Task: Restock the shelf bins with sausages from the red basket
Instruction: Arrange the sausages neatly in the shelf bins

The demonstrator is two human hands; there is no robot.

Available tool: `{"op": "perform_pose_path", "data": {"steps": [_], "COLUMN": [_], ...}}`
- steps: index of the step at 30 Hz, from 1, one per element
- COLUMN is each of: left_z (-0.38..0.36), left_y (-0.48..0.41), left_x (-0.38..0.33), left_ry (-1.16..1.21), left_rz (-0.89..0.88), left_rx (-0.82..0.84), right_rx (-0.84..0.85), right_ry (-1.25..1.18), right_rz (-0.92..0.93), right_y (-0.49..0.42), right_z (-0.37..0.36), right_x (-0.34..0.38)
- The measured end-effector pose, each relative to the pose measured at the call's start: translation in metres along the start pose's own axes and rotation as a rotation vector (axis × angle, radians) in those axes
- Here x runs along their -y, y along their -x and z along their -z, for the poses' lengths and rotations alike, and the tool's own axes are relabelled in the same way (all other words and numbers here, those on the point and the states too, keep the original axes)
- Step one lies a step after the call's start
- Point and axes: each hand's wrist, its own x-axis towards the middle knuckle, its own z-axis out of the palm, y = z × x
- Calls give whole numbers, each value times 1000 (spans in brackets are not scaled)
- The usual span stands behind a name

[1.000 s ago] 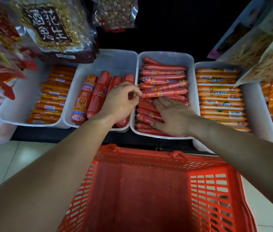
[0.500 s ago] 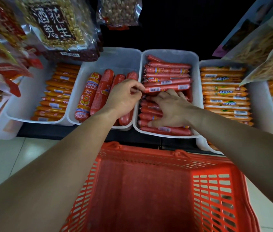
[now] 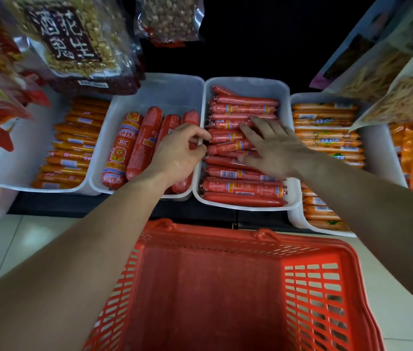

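Fingers of right hand [image 3: 278, 150] lie flat and spread on red sausages [image 3: 243, 198] filling the middle bin [image 3: 251, 83], left hand [image 3: 177, 154] pinches their ends at the rim, red basket [image 3: 213, 287] looks empty, so restock seems nearly done

In a white shelf bin [image 3: 248, 83], slim red sausages [image 3: 243, 196] lie crosswise in stacked rows; thick sausages [image 3: 140, 145] lie lengthwise in the neighbouring bin [image 3: 172, 87]. The red basket [image 3: 314, 287] stands just before them.
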Motion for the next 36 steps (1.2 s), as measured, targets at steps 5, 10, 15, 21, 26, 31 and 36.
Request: {"op": "perform_pose_path", "data": {"steps": [5, 10, 15, 21, 26, 31, 36], "left_z": [-1, -7, -17, -23, -19, -13, -15], "left_y": [0, -1, 2, -3, -3, -6, -6], "left_x": [-3, -7, -7, -9, -4, 1, 0], "left_ry": [-34, -205, -646, -777, -648, -614, -588], "left_rz": [1, -51, -166, -144, -159, -187, -162], "left_rx": [-11, 26, 166, 170, 138, 142, 134], "right_rx": [-114, -169, -46, -48, -71, -61, -45], "right_ry": [14, -66, 86, 312, 309, 211, 340], "right_rz": [49, 61, -28, -116, -84, 13, -15], "right_y": [26, 19, -5, -15, -13, 12, 1], "right_z": [-19, -11, -16, -14, -14, -19, -16], "right_x": [11, -9, -10, -3, -5, -9, -12]}}
